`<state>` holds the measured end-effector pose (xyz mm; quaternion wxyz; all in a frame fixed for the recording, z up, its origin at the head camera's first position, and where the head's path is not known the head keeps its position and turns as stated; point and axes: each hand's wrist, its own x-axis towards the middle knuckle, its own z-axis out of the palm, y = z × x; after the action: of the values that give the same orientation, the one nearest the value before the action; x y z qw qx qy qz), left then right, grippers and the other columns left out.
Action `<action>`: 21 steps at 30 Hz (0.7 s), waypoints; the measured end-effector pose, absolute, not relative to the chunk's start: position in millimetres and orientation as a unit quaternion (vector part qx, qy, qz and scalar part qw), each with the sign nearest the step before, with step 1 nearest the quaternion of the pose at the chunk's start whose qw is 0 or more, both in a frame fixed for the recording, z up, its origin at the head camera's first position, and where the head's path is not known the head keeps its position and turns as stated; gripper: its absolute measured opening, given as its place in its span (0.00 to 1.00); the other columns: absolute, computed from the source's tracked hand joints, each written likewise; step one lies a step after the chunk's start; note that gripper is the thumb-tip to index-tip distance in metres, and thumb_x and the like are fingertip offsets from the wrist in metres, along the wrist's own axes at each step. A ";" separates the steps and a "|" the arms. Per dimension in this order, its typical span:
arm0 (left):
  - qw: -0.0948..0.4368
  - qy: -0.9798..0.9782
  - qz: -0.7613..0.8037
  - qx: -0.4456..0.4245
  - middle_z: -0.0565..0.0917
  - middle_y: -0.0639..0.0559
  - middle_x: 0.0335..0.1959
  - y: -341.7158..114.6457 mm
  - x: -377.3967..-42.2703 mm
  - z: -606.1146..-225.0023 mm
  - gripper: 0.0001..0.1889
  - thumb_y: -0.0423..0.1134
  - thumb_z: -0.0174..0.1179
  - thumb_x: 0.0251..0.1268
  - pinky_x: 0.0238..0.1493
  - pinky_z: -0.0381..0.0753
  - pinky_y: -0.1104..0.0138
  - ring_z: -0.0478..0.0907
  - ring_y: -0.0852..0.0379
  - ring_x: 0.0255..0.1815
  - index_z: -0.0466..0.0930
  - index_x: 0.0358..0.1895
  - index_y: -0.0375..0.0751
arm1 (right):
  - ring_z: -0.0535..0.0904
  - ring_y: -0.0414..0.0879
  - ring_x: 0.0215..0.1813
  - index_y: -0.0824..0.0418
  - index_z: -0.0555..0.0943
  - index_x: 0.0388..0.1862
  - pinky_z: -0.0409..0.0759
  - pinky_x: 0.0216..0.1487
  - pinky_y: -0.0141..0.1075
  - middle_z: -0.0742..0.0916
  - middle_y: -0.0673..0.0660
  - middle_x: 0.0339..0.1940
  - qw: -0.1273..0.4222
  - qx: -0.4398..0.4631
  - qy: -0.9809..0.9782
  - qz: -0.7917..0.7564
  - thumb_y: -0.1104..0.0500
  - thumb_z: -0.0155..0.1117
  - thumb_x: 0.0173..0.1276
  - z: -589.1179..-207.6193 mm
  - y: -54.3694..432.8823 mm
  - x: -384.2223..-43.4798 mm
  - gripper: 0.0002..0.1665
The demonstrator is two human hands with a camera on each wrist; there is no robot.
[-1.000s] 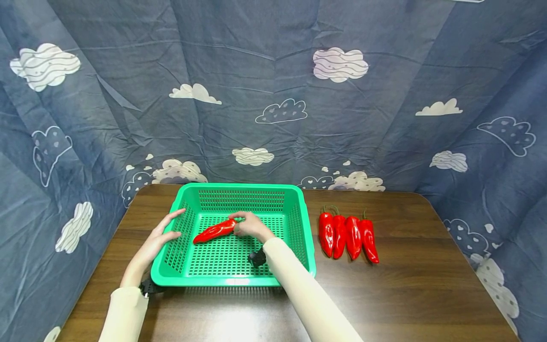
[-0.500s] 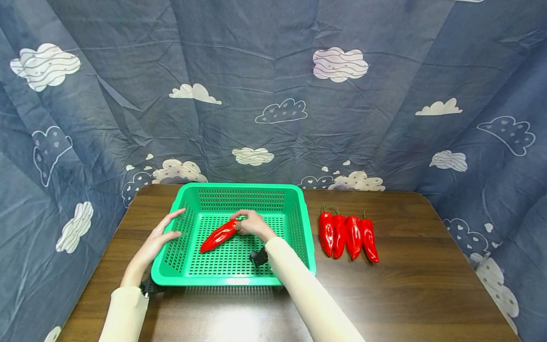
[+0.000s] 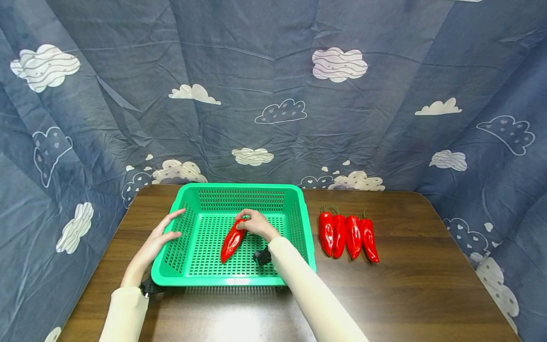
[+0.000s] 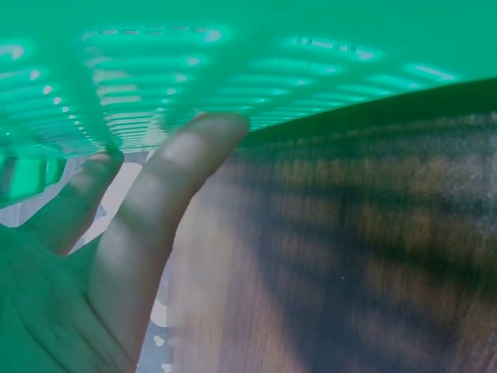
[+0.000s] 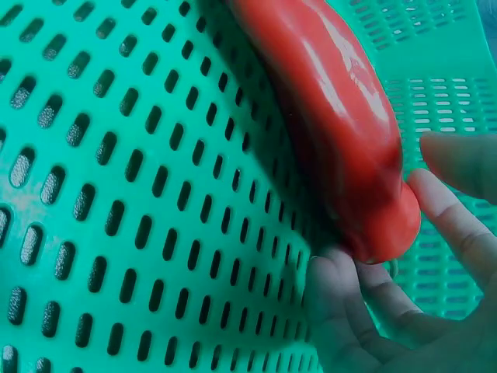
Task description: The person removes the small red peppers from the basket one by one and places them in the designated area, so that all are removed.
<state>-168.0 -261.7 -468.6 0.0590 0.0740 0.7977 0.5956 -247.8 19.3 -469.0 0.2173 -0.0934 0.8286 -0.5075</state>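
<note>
A shiny red pepper [image 3: 232,241] lies slantwise inside a green slotted basket [image 3: 231,281], its tip toward the front. Around the pepper's stem end curl the fingers of my right hand [image 3: 256,225]. The right wrist view shows fingertips [image 5: 435,198] on both sides of that end, with the pepper's body [image 5: 334,101] stretching away over the slotted floor. My left hand [image 3: 155,242] is at the basket's left side, fingers extended. From the left wrist, its thumb and a finger [image 4: 155,186] reach up to the basket's slotted outer wall [image 4: 272,70].
Several more red peppers [image 3: 353,237] lie side by side on the brown wooden table [image 3: 410,285], right of the basket, stems pointing to the back. A dark blue curtain [image 3: 282,142] with cloud prints hangs behind the table and along both sides.
My right hand has shifted slightly right with the pepper's stem end. The pepper's tip has swung right and toward the front, so it lies steeper. My left hand stays put.
</note>
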 end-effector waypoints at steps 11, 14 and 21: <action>0.063 0.796 0.598 0.070 0.44 0.39 0.76 -260.8 -167.2 -468.6 0.32 0.32 0.49 0.67 0.61 0.50 0.38 0.40 0.35 0.73 0.52 0.74 0.40 | 0.78 0.46 0.33 0.63 0.82 0.53 0.79 0.35 0.37 0.83 0.57 0.37 0.231 -0.098 0.823 -0.509 0.67 0.67 0.59 -467.8 16.1 -245.5 0.21; 0.064 0.796 0.597 0.071 0.44 0.39 0.76 -260.8 -166.6 -468.6 0.32 0.33 0.49 0.68 0.61 0.47 0.36 0.38 0.35 0.73 0.52 0.75 0.41 | 0.79 0.44 0.32 0.65 0.82 0.51 0.80 0.36 0.36 0.83 0.57 0.34 0.226 -0.093 0.819 -0.519 0.68 0.66 0.59 -468.4 15.3 -245.6 0.19; 0.059 0.800 0.591 0.079 0.45 0.41 0.76 -261.6 -166.6 -471.5 0.32 0.32 0.50 0.67 0.61 0.41 0.33 0.35 0.36 0.74 0.53 0.74 0.41 | 0.82 0.48 0.33 0.66 0.82 0.50 0.82 0.38 0.45 0.82 0.56 0.32 0.217 -0.096 0.813 -0.532 0.67 0.65 0.61 -469.9 15.8 -246.3 0.17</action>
<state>-166.6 -261.6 -471.5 0.0586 0.0786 0.8004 0.5914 -246.3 15.8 -469.9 0.2170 -0.0963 0.8128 -0.5319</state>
